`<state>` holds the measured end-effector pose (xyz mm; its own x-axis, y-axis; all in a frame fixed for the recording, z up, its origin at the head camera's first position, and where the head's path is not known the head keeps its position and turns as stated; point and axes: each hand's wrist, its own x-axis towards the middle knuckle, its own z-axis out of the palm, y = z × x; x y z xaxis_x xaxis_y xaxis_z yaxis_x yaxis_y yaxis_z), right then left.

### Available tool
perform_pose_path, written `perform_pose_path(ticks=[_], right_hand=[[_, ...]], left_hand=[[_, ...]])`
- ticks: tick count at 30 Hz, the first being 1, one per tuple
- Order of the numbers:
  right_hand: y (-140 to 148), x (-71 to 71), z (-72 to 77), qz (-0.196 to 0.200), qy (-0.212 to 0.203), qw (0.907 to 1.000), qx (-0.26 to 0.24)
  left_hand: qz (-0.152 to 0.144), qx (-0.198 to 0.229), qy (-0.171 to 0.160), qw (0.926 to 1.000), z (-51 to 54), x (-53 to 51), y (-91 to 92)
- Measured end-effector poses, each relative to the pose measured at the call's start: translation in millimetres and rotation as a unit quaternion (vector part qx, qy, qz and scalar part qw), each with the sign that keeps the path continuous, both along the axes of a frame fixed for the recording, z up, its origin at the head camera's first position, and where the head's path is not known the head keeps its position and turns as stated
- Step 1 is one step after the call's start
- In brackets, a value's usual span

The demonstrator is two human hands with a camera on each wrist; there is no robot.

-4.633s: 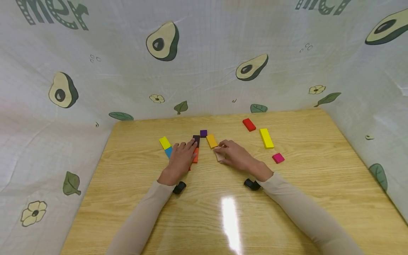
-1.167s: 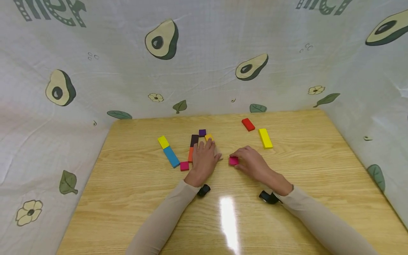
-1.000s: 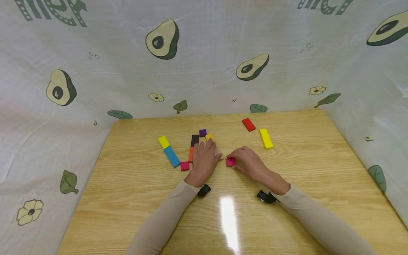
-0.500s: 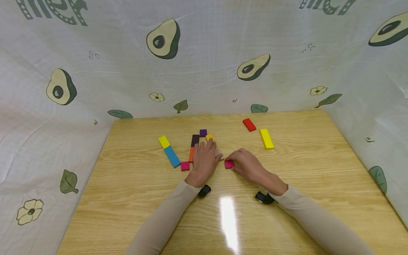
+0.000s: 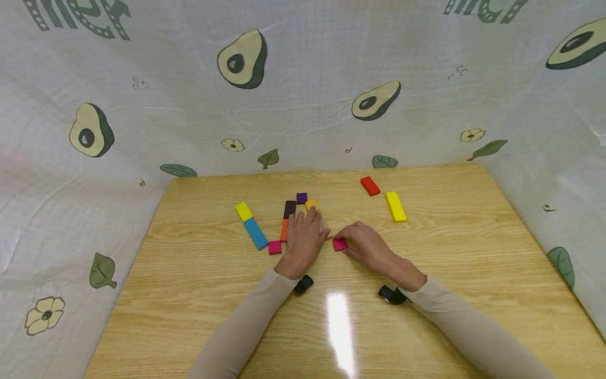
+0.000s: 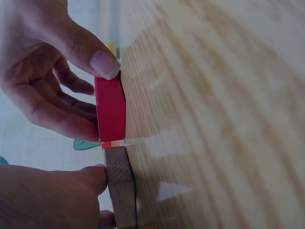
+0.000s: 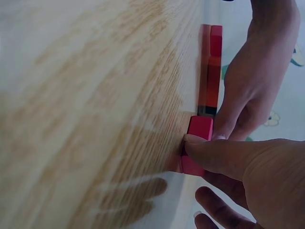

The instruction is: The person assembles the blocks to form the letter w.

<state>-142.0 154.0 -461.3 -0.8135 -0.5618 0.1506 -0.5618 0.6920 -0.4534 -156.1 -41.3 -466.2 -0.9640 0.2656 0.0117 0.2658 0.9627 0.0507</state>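
Observation:
My right hand point(image 5: 366, 246) pinches a small pink block point(image 5: 339, 243) at the table surface, its thumb point(image 7: 205, 150) on the near side. The left hand point(image 5: 304, 241) lies with fingers extended over an orange-yellow block point(image 5: 310, 203) and a bare wooden block point(image 5: 325, 227), both partly hidden. In the left wrist view, its thumb touches the side of the wooden block point(image 6: 121, 188). A narrow gap separates that block's end from the pink block point(image 6: 110, 109). Left of this hand lie a black block point(image 5: 290, 209) and an orange-red block point(image 5: 284, 230), end to end.
A yellow block point(image 5: 243, 211) and a blue block point(image 5: 255, 233) form a slanted line toward another pink block point(image 5: 274, 247). A purple block point(image 5: 301, 198) sits at the top. Farther right lie a red block point(image 5: 370, 186) and a long yellow block point(image 5: 395, 207). A patterned cloth point(image 5: 303, 105) borders the table.
My left hand moved right from the black and orange-red blocks. My right hand let go of the wooden block, took the pink block from the right and brought it left; lately both hands barely move.

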Motion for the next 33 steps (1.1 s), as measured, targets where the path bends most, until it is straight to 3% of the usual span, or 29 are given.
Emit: perform_pose_path(ticks=[7, 15, 20, 33], right_hand=[[6.9, -0.9, 5.9, -0.013, 0.002, 0.9999, -0.009], [44.9, -14.8, 17.4, -0.06, 0.014, 0.998, -0.015], [72.4, -29.6, 19.5, -0.088, 0.004, 0.9961, 0.003], [116.2, -56.1, 15.0, -0.099, -0.021, 0.9923, 0.071]], left_hand=[[0.001, 0.01, -0.004, 0.9999, -1.1, -0.2, 0.8], [-0.002, -0.002, 0.007, 1.0, -1.0, 0.8, 0.1], [-0.007, -0.004, 0.02, 0.9998, -1.5, 1.9, -0.8], [-0.003, -0.003, 0.001, 1.0, -1.9, 1.1, -0.2]])
